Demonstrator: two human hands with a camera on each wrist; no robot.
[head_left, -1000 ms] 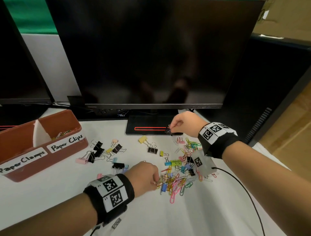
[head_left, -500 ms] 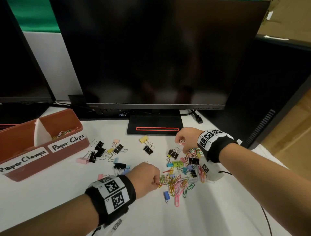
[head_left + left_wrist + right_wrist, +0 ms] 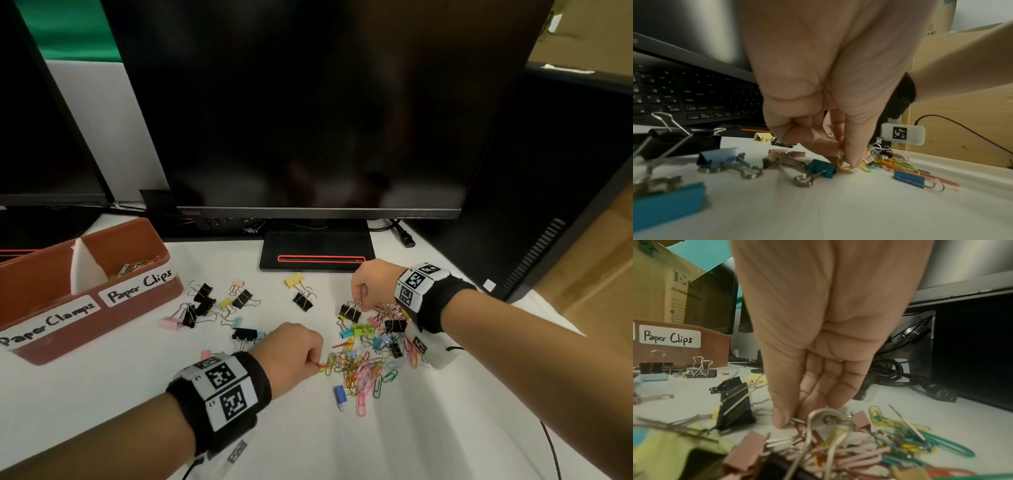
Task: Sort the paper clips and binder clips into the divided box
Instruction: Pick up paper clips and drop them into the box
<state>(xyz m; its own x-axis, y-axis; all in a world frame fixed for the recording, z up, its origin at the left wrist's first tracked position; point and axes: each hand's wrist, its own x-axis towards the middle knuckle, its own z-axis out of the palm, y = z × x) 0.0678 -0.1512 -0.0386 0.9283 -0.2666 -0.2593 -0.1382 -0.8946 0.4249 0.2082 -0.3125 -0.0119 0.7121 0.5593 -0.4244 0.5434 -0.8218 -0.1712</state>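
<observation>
A brown divided box [image 3: 85,329] labelled "Paper Clamps" and "Paper Clips" stands at the left; a few paper clips [image 3: 133,267] lie in its right compartment. A pile of coloured paper clips [image 3: 363,370] mixed with small binder clips lies in the middle of the white table. My left hand [image 3: 313,362] pinches a yellow paper clip [image 3: 844,164] at the pile's left edge. My right hand [image 3: 360,306] pinches a silver wire handle [image 3: 797,420] at the pile's far edge, seemingly that of the black binder clip [image 3: 349,313].
Loose binder clips [image 3: 205,301] lie between box and pile. A big dark monitor [image 3: 308,102] on its stand [image 3: 318,250] blocks the back. A power plug [image 3: 406,238] lies at the back right, a dark cabinet [image 3: 548,171] stands at the right, and a keyboard [image 3: 694,91] sits under the monitor.
My right hand came back from the monitor stand toward me with the black binder clip, down to the pile's far edge. My left hand stayed at the pile's left edge, pinching.
</observation>
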